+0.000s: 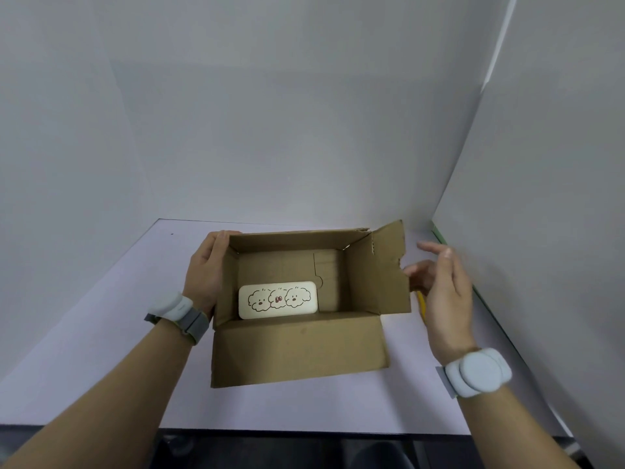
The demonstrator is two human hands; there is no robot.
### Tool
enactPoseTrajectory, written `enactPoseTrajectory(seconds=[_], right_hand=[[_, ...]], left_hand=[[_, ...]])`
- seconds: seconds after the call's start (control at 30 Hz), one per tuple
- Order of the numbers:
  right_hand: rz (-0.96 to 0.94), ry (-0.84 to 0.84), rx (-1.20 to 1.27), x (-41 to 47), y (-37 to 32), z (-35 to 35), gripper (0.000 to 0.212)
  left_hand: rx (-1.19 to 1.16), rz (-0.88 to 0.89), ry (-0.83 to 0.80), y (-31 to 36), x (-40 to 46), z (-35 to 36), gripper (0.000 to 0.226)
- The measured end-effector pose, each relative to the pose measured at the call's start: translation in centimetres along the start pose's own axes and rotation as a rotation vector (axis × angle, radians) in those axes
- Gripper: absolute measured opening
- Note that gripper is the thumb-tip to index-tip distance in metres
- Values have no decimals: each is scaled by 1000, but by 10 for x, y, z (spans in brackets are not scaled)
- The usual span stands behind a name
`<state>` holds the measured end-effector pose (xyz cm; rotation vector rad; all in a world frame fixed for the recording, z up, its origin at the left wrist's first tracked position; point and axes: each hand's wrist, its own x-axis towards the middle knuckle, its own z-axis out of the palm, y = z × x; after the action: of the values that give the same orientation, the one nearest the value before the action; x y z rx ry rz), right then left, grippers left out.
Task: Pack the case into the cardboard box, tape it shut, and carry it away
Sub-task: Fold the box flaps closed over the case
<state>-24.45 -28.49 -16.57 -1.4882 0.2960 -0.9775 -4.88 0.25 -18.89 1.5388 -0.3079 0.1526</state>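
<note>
An open brown cardboard box point(299, 350) stands in the middle of the table. A cream case point(278, 300) printed with three cartoon dogs lies flat on the box floor at the near left. My left hand point(205, 272) is pressed flat against the outside of the box's left flap, fingers over its far corner. My right hand point(443, 289) hovers just right of the upright right flap point(378, 275), fingers spread, holding nothing. The near flap hangs down toward me.
The pale lilac table point(101, 350) is walled by white panels at the back, left and right. A yellow object point(421, 302) peeks out behind the right flap, partly hidden by my right hand. The table's front edge runs just below my forearms.
</note>
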Motion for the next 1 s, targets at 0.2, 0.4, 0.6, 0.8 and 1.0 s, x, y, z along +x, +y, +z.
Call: enactPoseTrajectory(seconds=[0.2,0.4,0.6,0.8,1.0], right_hand=[[-70,-218,-178,-8,9,11,30],[-143,-298,-464,-8,22,17,28],[-129,-414,-572,-13,27,21,55],[-89,-519,-526,-14,27,36,68],[-54,-526,-457,-17,34,41,63]], left_hand=[[11,-9,-17,0,1,-2,35],[16,10,-18,2,1,-1,38],[-6,-17,-46,5,1,0,36],[-15,-62,-56,14,5,-4,37],[1,-151,-70,20,7,-9,37]])
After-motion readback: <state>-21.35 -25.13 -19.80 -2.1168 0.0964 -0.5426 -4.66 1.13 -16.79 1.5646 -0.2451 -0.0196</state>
